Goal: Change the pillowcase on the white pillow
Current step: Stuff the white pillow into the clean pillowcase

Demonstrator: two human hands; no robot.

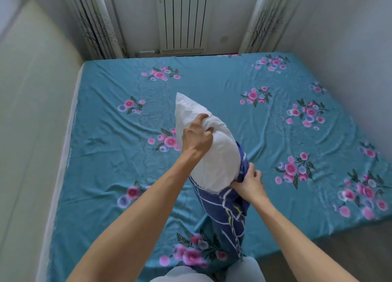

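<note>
Teal floral bedsheet (212,86) is covering the bed, with a white radiator (183,20) and curtains (95,27) standing beyond it. We are holding the white pillow (214,152) upright above the sheet, its lower end sitting inside the navy patterned pillowcase (229,213). Our left hand (196,136) is gripping a bunch of the pillow's upper side; our right hand (249,182) is pinching the pillowcase's open edge.

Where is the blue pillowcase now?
Head view, centre: the pillowcase hangs around the pillow's lower end, right hand gripping its rim, above the bed's near edge.
</note>
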